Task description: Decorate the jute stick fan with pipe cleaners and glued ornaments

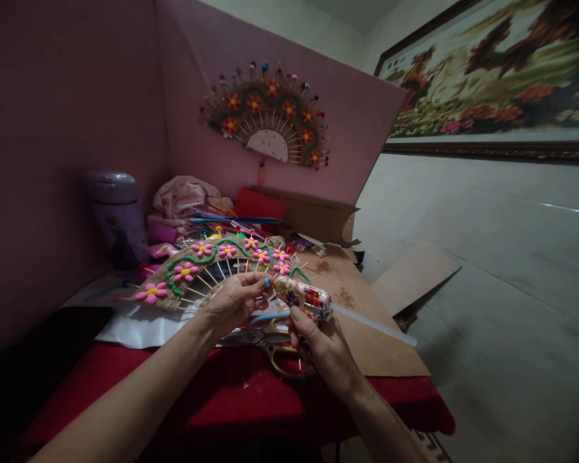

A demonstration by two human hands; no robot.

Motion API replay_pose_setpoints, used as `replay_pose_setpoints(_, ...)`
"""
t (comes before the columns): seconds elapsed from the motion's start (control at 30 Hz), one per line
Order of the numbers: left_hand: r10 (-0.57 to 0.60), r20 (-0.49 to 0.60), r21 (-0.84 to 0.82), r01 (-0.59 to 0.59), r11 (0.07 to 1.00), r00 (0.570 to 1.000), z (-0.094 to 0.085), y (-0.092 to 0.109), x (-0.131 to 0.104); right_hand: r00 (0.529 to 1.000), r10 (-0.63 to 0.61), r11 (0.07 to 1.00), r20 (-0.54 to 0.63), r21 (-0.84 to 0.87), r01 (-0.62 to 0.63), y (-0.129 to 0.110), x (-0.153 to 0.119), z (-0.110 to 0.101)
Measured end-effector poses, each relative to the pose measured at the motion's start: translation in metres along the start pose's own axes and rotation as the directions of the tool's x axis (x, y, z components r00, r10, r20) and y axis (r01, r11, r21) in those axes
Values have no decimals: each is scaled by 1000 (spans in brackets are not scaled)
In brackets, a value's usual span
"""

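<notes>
My right hand (324,354) is wrapped round a hot glue gun (305,297) with a flowery pattern, its nozzle pointing left. A long translucent glue stick (374,323) sticks out of its back end. Between the fingertips of my left hand (238,299) is a small blue pom-pom (269,282), right by the nozzle; I cannot tell whether they touch. Behind both hands lies a fan-shaped craft (207,257) of twine and sticks, with pink flowers and a green wavy cord. Scissors (275,350) with gold handles lie beneath my hands, partly hidden.
A finished-looking fan (270,116) with orange flowers hangs on the pink board. A purple bottle (118,222) stands at the left, beside pink cloth (186,196) and craft sticks. Brown cardboard (381,354) covers the table's right side over a red cloth (212,392).
</notes>
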State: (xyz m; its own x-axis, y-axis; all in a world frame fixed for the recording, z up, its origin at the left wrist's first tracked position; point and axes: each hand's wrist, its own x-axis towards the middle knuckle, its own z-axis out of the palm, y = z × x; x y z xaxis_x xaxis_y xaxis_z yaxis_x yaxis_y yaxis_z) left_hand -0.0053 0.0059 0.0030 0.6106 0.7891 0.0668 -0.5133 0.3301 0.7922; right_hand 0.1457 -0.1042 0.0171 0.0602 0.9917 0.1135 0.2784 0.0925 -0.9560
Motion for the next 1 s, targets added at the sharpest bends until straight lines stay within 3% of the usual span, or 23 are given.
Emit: replay_pose_setpoints(1.0, 8, -3, 14, -8, 1000, 1000, 1, 0, 1, 999, -35, 999, -1, -30, 34, -5, -1, -1)
